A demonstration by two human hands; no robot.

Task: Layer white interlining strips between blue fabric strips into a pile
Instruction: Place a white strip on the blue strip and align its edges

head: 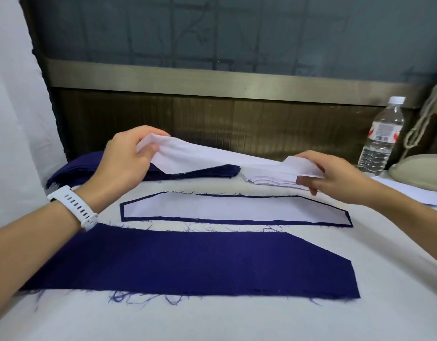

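Currently both hands hold one long white interlining strip in the air: left hand pinches its left end, right hand pinches its right end above the white strip stack. Below lie the dark blue fabric stack, a white-on-blue layered pile and the nearest single blue fabric strip on the white table.

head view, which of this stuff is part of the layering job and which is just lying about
Job:
white interlining strip, held up by left hand and right hand
white strip stack
blue strip stack
interlining laid on a blue strip
bare blue strip in front

Lying about:
water bottle
beige bag at right
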